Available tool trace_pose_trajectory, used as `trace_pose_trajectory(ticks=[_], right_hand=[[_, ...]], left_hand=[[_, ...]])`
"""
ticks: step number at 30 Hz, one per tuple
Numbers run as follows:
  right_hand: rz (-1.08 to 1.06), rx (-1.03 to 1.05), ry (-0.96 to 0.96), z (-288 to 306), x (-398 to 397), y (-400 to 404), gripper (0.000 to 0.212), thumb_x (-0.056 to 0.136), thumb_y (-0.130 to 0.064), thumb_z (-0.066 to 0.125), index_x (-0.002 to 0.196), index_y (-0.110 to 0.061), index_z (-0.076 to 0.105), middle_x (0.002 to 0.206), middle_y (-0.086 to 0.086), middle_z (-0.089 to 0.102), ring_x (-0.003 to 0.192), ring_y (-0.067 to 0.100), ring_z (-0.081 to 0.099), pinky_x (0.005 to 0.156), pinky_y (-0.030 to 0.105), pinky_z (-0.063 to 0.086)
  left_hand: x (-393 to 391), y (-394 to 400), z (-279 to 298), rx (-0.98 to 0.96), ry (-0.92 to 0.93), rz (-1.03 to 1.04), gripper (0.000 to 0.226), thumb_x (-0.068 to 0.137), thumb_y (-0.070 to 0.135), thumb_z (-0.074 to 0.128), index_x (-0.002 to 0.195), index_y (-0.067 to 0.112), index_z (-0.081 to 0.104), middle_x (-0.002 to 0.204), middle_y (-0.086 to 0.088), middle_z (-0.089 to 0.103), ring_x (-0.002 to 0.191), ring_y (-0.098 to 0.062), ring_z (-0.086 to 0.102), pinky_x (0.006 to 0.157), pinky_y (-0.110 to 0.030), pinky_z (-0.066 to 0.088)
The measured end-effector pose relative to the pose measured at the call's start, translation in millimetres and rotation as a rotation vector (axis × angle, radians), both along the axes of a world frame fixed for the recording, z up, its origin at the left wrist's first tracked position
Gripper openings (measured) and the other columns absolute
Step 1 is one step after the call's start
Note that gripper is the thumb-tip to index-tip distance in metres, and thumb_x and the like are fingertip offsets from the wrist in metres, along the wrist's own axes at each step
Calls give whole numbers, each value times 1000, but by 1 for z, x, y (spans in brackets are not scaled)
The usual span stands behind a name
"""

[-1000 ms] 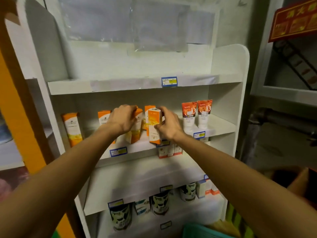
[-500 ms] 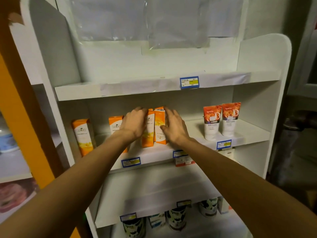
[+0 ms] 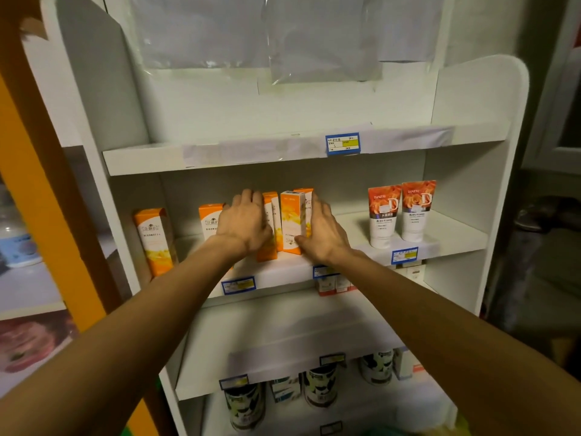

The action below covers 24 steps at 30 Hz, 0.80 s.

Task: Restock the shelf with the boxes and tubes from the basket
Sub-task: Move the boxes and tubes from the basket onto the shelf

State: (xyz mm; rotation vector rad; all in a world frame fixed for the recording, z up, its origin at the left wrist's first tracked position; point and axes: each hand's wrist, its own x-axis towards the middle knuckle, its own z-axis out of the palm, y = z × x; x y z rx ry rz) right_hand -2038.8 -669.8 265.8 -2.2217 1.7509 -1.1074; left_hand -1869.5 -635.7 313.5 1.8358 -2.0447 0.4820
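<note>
Several upright orange and white boxes (image 3: 292, 225) stand close together on the middle shelf (image 3: 456, 243) of a white shelf unit. My left hand (image 3: 243, 223) lies flat against the left boxes of the group, covering their fronts. My right hand (image 3: 323, 236) presses its straight fingers against the group's right side, thumb at the front box's base. One more orange box (image 3: 210, 220) shows just left of my left hand, and another (image 3: 152, 240) stands apart at the far left. Two orange and white tubes (image 3: 399, 214) stand to the right.
The top shelf (image 3: 251, 155) carries only a price tag. Small red and white boxes (image 3: 333, 284) sit on the shelf below, and dark cans (image 3: 320, 385) lower down. An orange frame (image 3: 47, 199) borders the left. A green edge (image 3: 408, 432) shows at the bottom.
The box my right hand held in front of the shelf now stands in the group. Both hands have closed in on the cluster from either side. The view has moved closer.
</note>
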Motion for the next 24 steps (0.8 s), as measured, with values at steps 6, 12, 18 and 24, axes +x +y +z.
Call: trace_pose_trajectory(ticks=[6, 12, 18, 24], right_hand=[[8, 11, 43, -7, -9, 8, 98, 80, -37, 78, 154, -20, 16, 153, 7, 31, 136, 29, 40, 102, 47, 49], [-1, 43, 151, -11, -34, 34, 93, 88, -44, 69, 157, -18, 11, 161, 8, 23, 146, 28, 25, 115, 44, 32], [-46, 123, 343, -22, -77, 69, 79, 98, -51, 49, 157, -13, 14, 164, 9, 17, 151, 27, 14, 118, 45, 23], [-78, 177, 427, -48, -131, 121, 69, 103, -50, 31, 157, -10, 15, 165, 8, 12, 153, 24, 5, 123, 45, 12]], left_hand=[[-8, 12, -6, -49, -69, -29, 85, 89, 41, 65, 154, 9, 20, 161, -16, 20, 148, -33, 20, 119, -45, 23], [-28, 25, -19, -55, -293, -136, 87, 93, 54, 50, 158, 9, 11, 164, -15, 12, 152, -32, 8, 123, -45, 6], [-64, 39, -39, 14, -372, -153, 76, 99, 53, 33, 158, 12, 7, 166, -14, 5, 152, -31, 6, 124, -47, 8], [-114, 61, -72, 71, -321, -216, 74, 100, 54, 29, 157, 9, 15, 163, -16, 17, 149, -33, 16, 121, -47, 16]])
